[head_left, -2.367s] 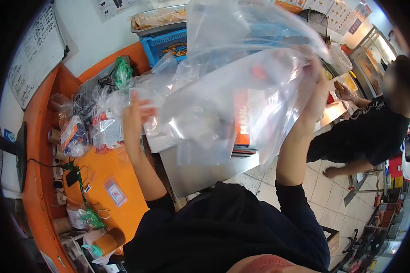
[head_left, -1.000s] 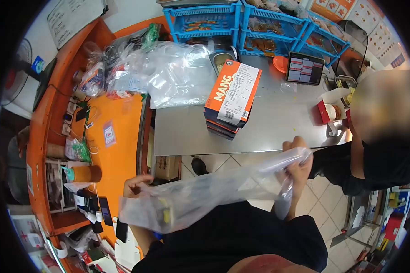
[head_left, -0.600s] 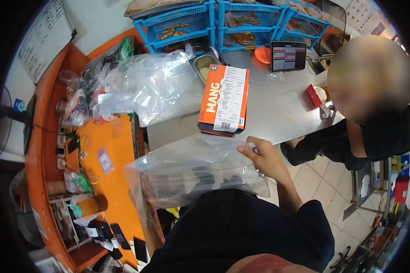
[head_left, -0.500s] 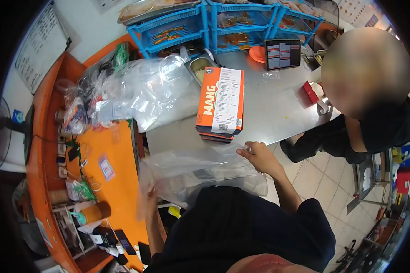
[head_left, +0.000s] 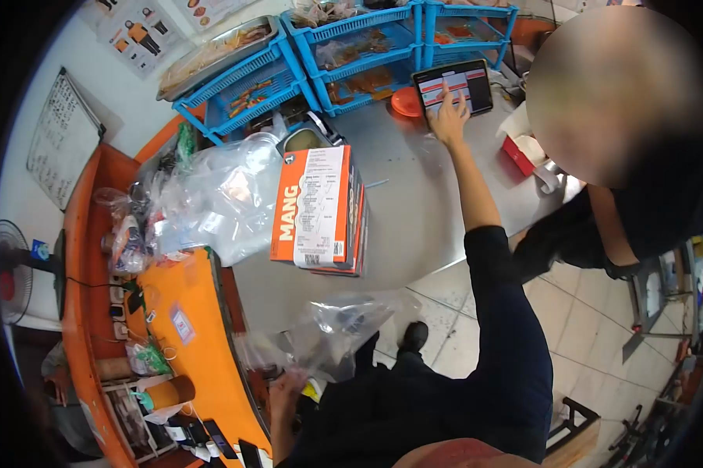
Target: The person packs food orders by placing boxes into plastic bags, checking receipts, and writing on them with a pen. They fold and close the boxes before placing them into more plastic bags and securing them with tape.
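Note:
My right hand (head_left: pixel 449 121) reaches far forward, its fingers stretched out against the screen of a tablet (head_left: pixel 478 87) propped at the back of the steel table. My left hand (head_left: pixel 287 390), low and near my body, is closed on a clear plastic bag (head_left: pixel 343 327) that hangs loosely in front of me. Between the two hands, on the table, stands a stack of orange boxes (head_left: pixel 289 248) with a long printed receipt (head_left: pixel 320 203) lying across the top one.
A heap of clear plastic bags (head_left: pixel 226 199) covers the table's left part. Blue racks (head_left: pixel 371 58) hold packed food behind. An orange counter (head_left: pixel 199 312) runs along my left. At the right, a person in dark clothes (head_left: pixel 663 210) stands near a red box (head_left: pixel 519 160).
My right hand has let go of the plastic bag and moved forward to the tablet. The bag now hangs from my left hand alone. The view has shifted rightward.

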Action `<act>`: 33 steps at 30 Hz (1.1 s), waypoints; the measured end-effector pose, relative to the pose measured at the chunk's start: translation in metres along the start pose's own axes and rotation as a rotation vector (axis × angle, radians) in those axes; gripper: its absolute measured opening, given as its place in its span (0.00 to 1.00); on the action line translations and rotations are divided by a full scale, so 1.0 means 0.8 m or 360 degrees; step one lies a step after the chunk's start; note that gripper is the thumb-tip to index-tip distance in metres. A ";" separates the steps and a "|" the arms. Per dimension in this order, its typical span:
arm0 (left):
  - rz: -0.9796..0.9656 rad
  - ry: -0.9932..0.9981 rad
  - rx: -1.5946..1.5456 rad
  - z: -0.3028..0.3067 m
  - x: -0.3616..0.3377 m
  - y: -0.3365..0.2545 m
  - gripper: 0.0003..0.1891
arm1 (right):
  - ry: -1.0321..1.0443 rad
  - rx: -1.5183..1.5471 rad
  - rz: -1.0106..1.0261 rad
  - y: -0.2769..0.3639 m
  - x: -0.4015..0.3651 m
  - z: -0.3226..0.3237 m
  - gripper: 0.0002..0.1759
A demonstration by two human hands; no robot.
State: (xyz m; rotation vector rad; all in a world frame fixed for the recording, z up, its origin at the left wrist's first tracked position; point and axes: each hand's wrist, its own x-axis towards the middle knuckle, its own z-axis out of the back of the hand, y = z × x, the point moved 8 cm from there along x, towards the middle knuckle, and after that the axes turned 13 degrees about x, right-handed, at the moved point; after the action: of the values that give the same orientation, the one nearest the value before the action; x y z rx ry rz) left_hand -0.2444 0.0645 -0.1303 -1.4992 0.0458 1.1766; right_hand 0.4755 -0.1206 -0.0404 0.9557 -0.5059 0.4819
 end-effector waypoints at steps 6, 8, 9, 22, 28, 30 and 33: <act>0.0466 0.0053 0.0658 -0.020 -0.059 0.044 0.18 | 0.0054 -0.0031 -0.0191 -0.041 -0.035 -0.029 0.39; 0.0573 -0.0003 0.0947 -0.044 -0.069 0.012 0.18 | -0.0038 -0.0160 -0.0261 -0.047 -0.070 -0.011 0.28; 0.0651 -0.0071 0.1239 -0.050 -0.073 -0.001 0.18 | -0.0151 -0.0186 -0.0220 -0.037 -0.079 0.006 0.20; -0.0074 -0.0326 0.0240 -0.082 0.000 0.028 0.12 | -0.0300 0.0178 0.0214 -0.015 -0.083 0.046 0.24; -0.0399 -0.0450 0.0195 -0.142 0.014 -0.016 0.25 | -0.0029 0.1424 -0.0290 0.121 -0.256 0.100 0.08; -0.0582 -0.0611 0.0231 -0.180 0.010 -0.055 0.26 | 0.0660 0.1530 -0.0758 0.198 -0.388 0.091 0.03; -0.0782 -0.0372 -0.0017 -0.229 0.012 -0.083 0.17 | 0.1526 0.1578 -0.0982 0.273 -0.500 0.100 0.07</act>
State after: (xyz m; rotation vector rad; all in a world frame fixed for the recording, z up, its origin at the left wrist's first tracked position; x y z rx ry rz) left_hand -0.0855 -0.0485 -0.1212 -1.2746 -0.4630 0.9395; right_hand 0.0175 -0.1467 -0.1029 1.5715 0.9763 0.5549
